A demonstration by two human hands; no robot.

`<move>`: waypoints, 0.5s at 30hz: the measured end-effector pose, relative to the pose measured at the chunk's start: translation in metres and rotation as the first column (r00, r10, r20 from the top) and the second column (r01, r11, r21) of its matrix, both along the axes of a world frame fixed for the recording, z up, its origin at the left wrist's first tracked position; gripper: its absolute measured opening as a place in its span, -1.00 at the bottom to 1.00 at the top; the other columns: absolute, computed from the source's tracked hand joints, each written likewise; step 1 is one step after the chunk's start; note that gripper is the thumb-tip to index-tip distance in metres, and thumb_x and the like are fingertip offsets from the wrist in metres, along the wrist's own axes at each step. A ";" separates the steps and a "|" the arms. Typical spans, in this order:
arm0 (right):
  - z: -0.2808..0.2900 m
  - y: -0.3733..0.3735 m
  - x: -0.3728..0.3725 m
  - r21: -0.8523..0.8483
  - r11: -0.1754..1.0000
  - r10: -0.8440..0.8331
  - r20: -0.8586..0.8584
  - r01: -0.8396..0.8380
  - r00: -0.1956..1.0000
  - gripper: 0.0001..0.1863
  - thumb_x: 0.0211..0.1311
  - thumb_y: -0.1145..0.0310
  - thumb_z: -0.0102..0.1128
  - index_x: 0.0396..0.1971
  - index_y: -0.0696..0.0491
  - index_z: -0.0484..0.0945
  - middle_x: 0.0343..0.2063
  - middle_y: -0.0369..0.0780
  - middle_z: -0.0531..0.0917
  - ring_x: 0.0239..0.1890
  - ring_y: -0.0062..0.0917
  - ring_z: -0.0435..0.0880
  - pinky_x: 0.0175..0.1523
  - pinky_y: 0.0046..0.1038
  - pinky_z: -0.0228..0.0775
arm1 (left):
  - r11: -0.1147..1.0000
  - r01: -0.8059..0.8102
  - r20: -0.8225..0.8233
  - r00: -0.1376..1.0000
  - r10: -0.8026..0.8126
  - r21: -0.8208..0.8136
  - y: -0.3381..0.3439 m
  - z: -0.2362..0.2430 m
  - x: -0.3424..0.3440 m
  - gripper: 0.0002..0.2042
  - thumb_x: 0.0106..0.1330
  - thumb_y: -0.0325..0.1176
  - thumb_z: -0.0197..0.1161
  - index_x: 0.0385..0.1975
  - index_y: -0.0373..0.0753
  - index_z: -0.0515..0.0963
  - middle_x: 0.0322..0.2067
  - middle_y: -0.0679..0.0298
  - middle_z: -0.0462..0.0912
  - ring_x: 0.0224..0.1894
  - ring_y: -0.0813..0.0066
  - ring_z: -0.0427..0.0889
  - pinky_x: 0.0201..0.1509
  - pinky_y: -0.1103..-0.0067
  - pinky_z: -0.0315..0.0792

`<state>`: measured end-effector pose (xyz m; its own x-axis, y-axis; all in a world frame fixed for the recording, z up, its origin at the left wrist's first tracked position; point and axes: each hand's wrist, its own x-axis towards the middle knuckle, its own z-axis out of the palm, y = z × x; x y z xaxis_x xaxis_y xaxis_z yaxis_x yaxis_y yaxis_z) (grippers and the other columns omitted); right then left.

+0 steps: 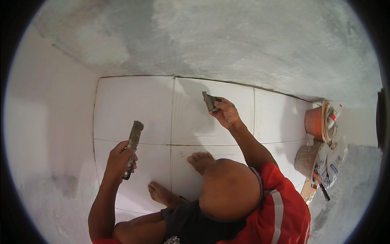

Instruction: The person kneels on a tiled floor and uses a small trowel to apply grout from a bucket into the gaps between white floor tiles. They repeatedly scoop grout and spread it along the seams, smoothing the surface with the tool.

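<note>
My left hand (118, 159) is closed around the dark handle of a long, narrow trowel (135, 133). Its blade points up and away from me, with grey mortar stuck on it, and is seen partly edge-on. Farther forward and to the right, my right hand (226, 114) pinches a small flat scraper (210, 103) between thumb and fingers. Grey mortar coats this piece, and the fingers hide its near end. Both tools are held apart, over large white floor tiles (132, 107) with dark joints.
A grey plastered wall (243, 44) rises at the far edge of the tiles; a pale wall (53, 122) stands left. An orange bucket (313, 123), a grey-brown bucket (304, 160), a clear plastic bag (335, 162) and an orange-and-black handle (322, 189) are on the right. My bare feet are on the tiles.
</note>
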<state>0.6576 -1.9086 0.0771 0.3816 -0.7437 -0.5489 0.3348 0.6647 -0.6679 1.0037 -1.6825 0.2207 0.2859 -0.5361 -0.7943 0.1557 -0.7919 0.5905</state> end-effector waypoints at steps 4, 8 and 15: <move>0.006 -0.002 -0.045 -0.037 0.987 -0.157 -0.102 0.154 0.982 -0.67 0.27 0.47 0.21 0.03 0.17 0.50 -0.13 -0.17 0.67 -0.14 -0.43 0.64 0.00 -0.25 0.52 | 1.000 -0.004 -0.015 1.000 0.004 0.000 0.001 0.003 -0.001 -0.67 0.39 -0.34 0.10 0.10 -0.30 0.50 -0.50 0.27 0.58 -0.61 0.57 0.55 -0.61 0.59 0.44; -0.003 -0.016 -0.058 -0.146 0.956 -0.282 -0.215 0.255 0.935 -0.71 0.27 0.46 0.23 -0.03 0.15 0.53 -0.20 -0.18 0.67 -0.20 -0.46 0.65 -0.11 -0.32 0.55 | 1.000 0.023 -0.029 0.999 -0.023 -0.013 0.001 0.006 -0.002 -0.69 0.40 -0.34 0.09 0.08 -0.28 0.49 -0.50 0.27 0.58 -0.61 0.57 0.56 -0.61 0.59 0.44; -0.032 -0.056 -0.017 -0.539 0.831 -0.434 -0.784 -0.138 0.444 -0.75 0.12 0.32 0.36 -0.38 0.23 0.67 -0.54 -0.12 0.68 -0.46 -0.31 0.67 -0.26 -0.28 0.53 | 1.000 0.009 -0.017 1.000 -0.009 0.008 0.005 0.009 -0.002 -0.70 0.42 -0.35 0.08 0.09 -0.29 0.48 -0.50 0.27 0.58 -0.62 0.56 0.55 -0.61 0.59 0.44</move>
